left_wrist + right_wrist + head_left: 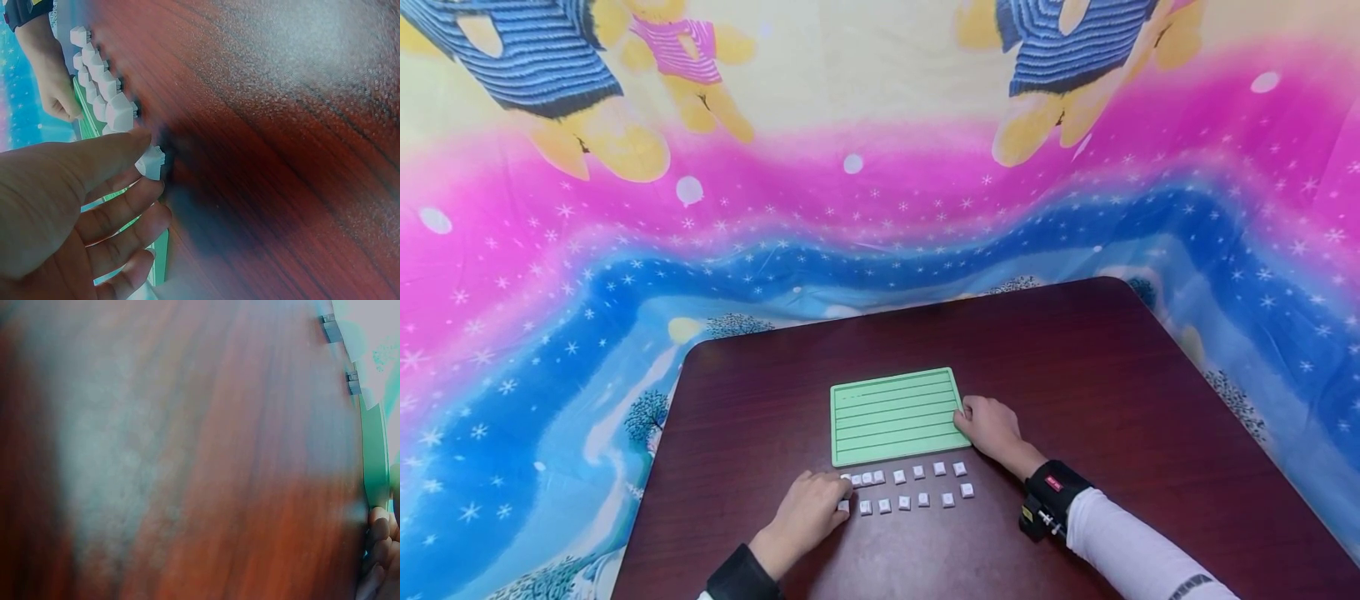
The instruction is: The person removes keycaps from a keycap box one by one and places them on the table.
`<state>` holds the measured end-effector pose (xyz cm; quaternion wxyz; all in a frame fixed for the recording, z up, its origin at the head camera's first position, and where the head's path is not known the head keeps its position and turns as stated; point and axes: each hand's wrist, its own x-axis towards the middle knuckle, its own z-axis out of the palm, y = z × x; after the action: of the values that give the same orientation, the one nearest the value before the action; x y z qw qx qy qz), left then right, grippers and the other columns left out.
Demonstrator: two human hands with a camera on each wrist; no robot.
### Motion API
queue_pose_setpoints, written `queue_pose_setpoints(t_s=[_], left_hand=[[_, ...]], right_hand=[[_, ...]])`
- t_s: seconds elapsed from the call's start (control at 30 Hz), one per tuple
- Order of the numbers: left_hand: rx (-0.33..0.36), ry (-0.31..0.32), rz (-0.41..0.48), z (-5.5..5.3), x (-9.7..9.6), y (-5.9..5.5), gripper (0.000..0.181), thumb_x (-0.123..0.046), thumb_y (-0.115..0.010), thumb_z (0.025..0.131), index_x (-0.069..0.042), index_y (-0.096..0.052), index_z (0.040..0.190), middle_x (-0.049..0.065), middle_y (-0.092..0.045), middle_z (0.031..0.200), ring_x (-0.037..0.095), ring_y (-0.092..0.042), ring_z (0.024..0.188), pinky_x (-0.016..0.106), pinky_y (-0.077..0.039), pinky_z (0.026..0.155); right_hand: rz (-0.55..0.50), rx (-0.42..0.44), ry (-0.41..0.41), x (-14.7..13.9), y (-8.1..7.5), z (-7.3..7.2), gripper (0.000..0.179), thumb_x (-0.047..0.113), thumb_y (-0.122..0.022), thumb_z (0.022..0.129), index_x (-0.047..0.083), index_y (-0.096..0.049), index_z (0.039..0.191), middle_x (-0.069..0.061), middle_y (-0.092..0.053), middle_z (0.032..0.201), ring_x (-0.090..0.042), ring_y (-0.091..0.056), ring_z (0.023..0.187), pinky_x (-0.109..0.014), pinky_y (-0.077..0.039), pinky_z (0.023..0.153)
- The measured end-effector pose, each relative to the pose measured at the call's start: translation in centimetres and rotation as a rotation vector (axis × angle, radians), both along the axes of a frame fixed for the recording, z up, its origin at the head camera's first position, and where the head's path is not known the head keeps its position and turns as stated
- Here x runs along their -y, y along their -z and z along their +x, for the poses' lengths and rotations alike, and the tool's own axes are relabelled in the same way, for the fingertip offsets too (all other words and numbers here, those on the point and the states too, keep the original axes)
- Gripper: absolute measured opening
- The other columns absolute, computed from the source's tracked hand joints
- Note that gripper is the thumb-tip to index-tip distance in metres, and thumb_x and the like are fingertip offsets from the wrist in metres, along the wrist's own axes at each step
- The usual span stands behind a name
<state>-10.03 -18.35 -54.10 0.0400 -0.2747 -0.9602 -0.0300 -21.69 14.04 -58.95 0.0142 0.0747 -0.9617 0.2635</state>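
Observation:
My left hand (806,510) is at the left end of two rows of small white keycaps. Its thumb and index finger pinch one keycap (150,164), low over the table, while the other fingers curve loosely below. Just beyond the rows lies a light green board (895,417) with dark horizontal lines and a raised rim. My right hand (992,425) grips the board's right edge, thumb on top and the other fingers curled at the side. In the right wrist view the curled fingers (378,540) sit against the green edge.
The front row holds several keycaps (904,503), spaced apart. In the back row, some keycaps (867,478) stand close together at the left and others (938,469) are spread rightward. All this is on a dark red-brown wooden table (1075,358). A printed cloth (880,183) hangs behind it.

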Motion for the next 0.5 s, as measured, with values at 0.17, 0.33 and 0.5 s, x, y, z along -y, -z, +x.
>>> queue_pose_setpoints(t_s=[0.17, 0.33, 0.5], left_hand=[[-0.001, 0.004, 0.004, 0.00, 0.04, -0.06, 0.022, -0.024, -0.087, 0.073, -0.019, -0.065, 0.078, -0.008, -0.064, 0.072, 0.012, -0.060, 0.067, 0.026, -0.035, 0.059], [-0.004, 0.002, 0.021, -0.05, 0.15, -0.26, 0.021, -0.025, -0.086, 0.075, -0.019, -0.067, 0.082, -0.008, -0.067, 0.076, 0.012, -0.062, 0.069, 0.025, -0.035, 0.060], [-0.016, -0.005, 0.028, -0.17, 0.27, -0.60, 0.024, -0.029, -0.087, 0.075, -0.020, -0.065, 0.080, -0.009, -0.066, 0.076, 0.011, -0.062, 0.069, 0.024, -0.034, 0.060]], right_hand=[[0.001, -0.002, 0.007, 0.00, 0.06, -0.06, 0.036, 0.023, -0.061, 0.088, 0.018, -0.038, 0.061, 0.006, -0.034, 0.054, -0.013, -0.032, 0.049, -0.029, -0.020, 0.047], [0.010, 0.003, 0.014, 0.02, 0.10, -0.10, 0.036, 0.024, -0.061, 0.088, 0.018, -0.038, 0.061, 0.006, -0.034, 0.055, -0.013, -0.032, 0.049, -0.029, -0.020, 0.047], [0.010, 0.008, 0.008, 0.04, 0.03, -0.10, 0.036, 0.023, -0.060, 0.088, 0.018, -0.037, 0.061, 0.006, -0.033, 0.055, -0.013, -0.031, 0.049, -0.028, -0.019, 0.048]])
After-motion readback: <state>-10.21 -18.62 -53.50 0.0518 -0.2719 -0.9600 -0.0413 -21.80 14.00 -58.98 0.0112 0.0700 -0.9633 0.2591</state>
